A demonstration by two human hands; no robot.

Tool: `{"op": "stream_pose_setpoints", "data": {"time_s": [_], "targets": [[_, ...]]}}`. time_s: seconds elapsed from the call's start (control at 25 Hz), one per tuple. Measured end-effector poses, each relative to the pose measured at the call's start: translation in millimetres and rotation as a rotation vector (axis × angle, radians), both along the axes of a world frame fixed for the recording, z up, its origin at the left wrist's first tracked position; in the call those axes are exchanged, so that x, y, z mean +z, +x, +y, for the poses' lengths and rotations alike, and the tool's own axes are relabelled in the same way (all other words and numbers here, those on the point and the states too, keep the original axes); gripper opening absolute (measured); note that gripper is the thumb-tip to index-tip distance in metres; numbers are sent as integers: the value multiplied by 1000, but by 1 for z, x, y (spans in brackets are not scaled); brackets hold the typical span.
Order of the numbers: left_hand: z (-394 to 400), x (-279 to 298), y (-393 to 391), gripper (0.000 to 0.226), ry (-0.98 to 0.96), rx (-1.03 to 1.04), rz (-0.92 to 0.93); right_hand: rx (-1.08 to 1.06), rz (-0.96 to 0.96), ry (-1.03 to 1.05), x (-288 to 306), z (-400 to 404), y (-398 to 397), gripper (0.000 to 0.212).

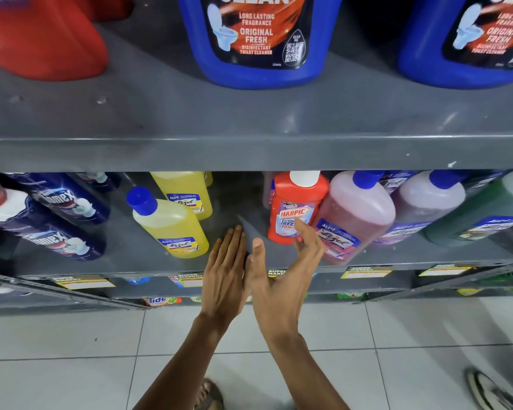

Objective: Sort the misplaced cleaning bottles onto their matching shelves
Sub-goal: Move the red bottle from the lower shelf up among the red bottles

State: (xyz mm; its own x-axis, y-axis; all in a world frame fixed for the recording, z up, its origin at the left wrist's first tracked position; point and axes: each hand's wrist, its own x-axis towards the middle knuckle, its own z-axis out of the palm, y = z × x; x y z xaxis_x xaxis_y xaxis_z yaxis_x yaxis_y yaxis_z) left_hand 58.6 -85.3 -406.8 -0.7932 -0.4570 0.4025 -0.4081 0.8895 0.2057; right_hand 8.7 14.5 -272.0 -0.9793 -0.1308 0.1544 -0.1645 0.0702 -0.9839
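A red Harpic bottle [293, 208] with a white cap stands on the middle grey shelf [249, 261], between yellow Lizol bottles [172, 223] on its left and a pink Lizol bottle [356, 214] on its right. My right hand [282, 270] is open, its fingertips at the front of the red bottle's label, not closed around it. My left hand [225, 267] is flat and open beside it, fingers pointing into the bare gap on the shelf. Neither hand holds anything.
Dark blue Domex bottles [65, 220] lean at the left of the middle shelf; purple [424, 205] and green [486, 214] bottles fill its right. The upper shelf [249, 152] carries large blue jugs [258, 39] and a red jug [42, 39]. Another person's shoe [486, 392] is on the tiled floor.
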Motion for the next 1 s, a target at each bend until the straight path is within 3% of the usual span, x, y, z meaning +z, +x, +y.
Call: {"op": "stream_pose_setpoints", "data": {"time_s": [0.24, 0.4, 0.56, 0.72, 1.0], "targets": [[3, 2, 1, 71, 3, 12, -50, 8, -101, -13, -2, 1, 0, 87], [2, 2, 1, 80, -3, -4, -40, 20, -188, -20, -4, -5, 3, 91], [3, 11, 3, 98, -36, -49, -10, 10, -142, 8, -7, -11, 0, 95], [2, 13, 3, 85, -28, -44, -8, -82, -110, 60, -13, -17, -9, 93], [4, 17, 1, 106, 29, -44, 15, -237, -101, 76, -18, -30, -13, 96]]}}
